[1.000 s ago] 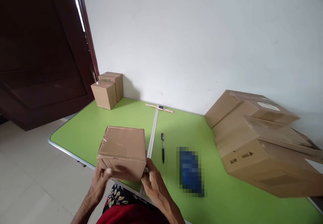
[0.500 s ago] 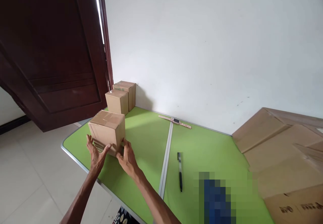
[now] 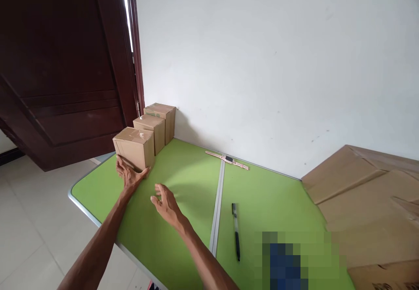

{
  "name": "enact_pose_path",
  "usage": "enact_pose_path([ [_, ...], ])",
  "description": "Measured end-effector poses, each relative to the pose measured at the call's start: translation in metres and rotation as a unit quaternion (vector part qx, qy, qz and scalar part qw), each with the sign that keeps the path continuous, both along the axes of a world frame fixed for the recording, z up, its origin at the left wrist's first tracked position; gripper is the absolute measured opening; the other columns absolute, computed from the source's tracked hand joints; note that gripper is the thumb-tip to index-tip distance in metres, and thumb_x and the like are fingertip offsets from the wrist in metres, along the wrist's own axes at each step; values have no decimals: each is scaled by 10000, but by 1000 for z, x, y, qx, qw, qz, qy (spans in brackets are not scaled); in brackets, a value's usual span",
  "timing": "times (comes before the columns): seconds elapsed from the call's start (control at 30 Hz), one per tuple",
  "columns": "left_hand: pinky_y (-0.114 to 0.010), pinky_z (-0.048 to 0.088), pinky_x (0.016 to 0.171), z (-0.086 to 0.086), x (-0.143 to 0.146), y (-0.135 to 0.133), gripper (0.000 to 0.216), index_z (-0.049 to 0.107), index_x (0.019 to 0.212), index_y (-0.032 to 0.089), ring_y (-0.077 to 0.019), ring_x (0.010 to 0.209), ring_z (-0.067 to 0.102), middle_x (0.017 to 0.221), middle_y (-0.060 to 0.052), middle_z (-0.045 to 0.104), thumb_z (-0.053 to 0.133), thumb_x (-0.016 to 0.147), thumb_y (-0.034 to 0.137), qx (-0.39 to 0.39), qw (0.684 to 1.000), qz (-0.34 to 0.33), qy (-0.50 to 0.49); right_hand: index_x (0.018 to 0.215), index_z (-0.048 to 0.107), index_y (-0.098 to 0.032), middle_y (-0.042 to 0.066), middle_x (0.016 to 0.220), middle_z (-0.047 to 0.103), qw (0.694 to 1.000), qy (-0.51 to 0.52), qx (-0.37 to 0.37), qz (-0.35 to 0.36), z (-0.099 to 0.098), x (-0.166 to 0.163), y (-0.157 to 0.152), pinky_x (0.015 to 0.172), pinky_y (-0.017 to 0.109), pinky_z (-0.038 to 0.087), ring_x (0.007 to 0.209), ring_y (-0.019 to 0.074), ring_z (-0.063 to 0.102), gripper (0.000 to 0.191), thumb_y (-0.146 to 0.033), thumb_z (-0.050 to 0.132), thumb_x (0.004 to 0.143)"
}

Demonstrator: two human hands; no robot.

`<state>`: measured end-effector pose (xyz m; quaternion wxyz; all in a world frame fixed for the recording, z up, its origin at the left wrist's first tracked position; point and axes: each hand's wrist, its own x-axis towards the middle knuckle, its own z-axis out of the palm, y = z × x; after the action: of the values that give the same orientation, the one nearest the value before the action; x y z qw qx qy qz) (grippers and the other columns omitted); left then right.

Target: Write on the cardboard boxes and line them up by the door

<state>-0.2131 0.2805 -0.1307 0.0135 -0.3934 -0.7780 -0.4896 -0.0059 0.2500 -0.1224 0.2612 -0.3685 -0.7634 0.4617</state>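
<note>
Three small taped cardboard boxes stand in a row at the far left of the green table (image 3: 183,181). The nearest box (image 3: 134,148) touches the middle box (image 3: 149,131), and the far box (image 3: 161,117) is by the wall. My left hand (image 3: 129,175) rests against the near face of the nearest box, fingers spread. My right hand (image 3: 165,203) hovers above the table a little to the right of that box, fingers apart and holding nothing.
A black pen (image 3: 236,231) lies right of the table's centre seam. A strap-like watch (image 3: 227,158) lies by the wall. Large flattened cartons (image 3: 366,198) are piled at the right. A blurred blue object (image 3: 284,264) sits near the front edge. A dark door (image 3: 62,63) stands at left.
The box went from near the table's front edge to the far left, ending against the other two. My right hand has come off it; my left hand still touches it.
</note>
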Motion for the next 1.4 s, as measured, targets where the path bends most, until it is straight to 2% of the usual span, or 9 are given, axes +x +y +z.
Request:
enact_pose_path([
  [0.27, -634, 166, 1297, 14, -23, 42, 1568, -92, 1671, 37, -495, 1586, 157, 1681, -349, 147, 934, 605, 557, -35, 999, -39, -8, 1086, 698, -214, 98, 1056, 752, 999, 38, -31, -14, -7, 52, -77, 869, 386, 597, 1001, 259, 728, 199, -275, 523, 1013],
  [0.5, -749, 273, 1236, 24, 16, -18, 1430, -28, 1648, -57, -598, 1577, 142, 1711, -363, 97, 615, 756, 858, -99, 986, -106, -79, 1115, 758, -168, 117, 1067, 791, 995, 68, -53, -59, 0, 61, -106, 787, 313, 605, 954, 243, 762, 229, -224, 599, 961],
  [0.6, -876, 389, 1061, 16, 62, -52, 1385, 115, 1637, -104, -667, 1481, 297, 1616, -424, 282, 473, 772, 917, -124, 974, -162, -94, 1120, 775, -179, 94, 996, 797, 988, 96, -56, -108, 4, 95, -119, 704, 283, 582, 894, 236, 762, 248, -311, 626, 972],
  [0.77, -705, 616, 930, 26, 195, -97, 1043, 366, 1619, 109, -537, 1419, 486, 1686, -284, 276, 525, 864, 813, -111, 923, -351, -108, 1137, 755, -210, 88, 1002, 789, 936, 164, -3, -313, 28, 204, -141, 682, 296, 566, 848, 229, 767, 419, -565, 572, 1009],
  [0.83, -672, 568, 1048, 41, 260, -105, 823, 450, 1563, 175, -474, 1467, 465, 1679, -227, 326, 517, 943, 713, -85, 873, -466, -119, 1116, 757, -215, 105, 1027, 786, 877, 151, 58, -453, 38, 260, -146, 707, 328, 583, 885, 252, 757, 466, -625, 590, 971],
  [0.97, -593, 355, 1269, 66, 379, -98, 817, 309, 1653, 214, -380, 1567, 369, 1700, -186, 331, 575, 982, 598, -119, 717, -673, -137, 1363, 615, -153, 235, 1411, 609, 686, 130, 153, -699, 51, 378, -144, 986, 502, 528, 1245, 368, 603, 757, -738, 550, 889],
  [1.07, -575, 285, 1301, 68, 447, -79, 921, 248, 1679, 166, -400, 1619, 270, 1734, -230, 270, 594, 960, 625, -147, 682, -703, -138, 1471, 507, -89, 292, 1578, 433, 612, 135, 152, -764, 51, 452, -132, 1192, 600, 306, 1466, 431, 382, 952, -806, 462, 846],
  [1.27, -595, 101, 1340, 55, 509, -51, 1031, 248, 1684, 232, -415, 1669, 6, 1776, -169, 236, 701, 867, 669, -183, 655, -718, -148, 1368, 648, -185, 184, 1396, 657, 676, 174, 79, -711, 28, 495, -116, 1003, 503, 511, 1300, 372, 596, 953, -899, 334, 820],
  [1.4, -590, 256, 1298, 54, 495, -60, 992, 251, 1683, 234, -416, 1610, 256, 1720, -193, 304, 698, 889, 627, -181, 642, -729, -155, 1306, 685, -209, 160, 1366, 676, 711, 175, 65, -678, 15, 476, -146, 960, 461, 532, 1223, 347, 629, 784, -805, 602, 803],
])
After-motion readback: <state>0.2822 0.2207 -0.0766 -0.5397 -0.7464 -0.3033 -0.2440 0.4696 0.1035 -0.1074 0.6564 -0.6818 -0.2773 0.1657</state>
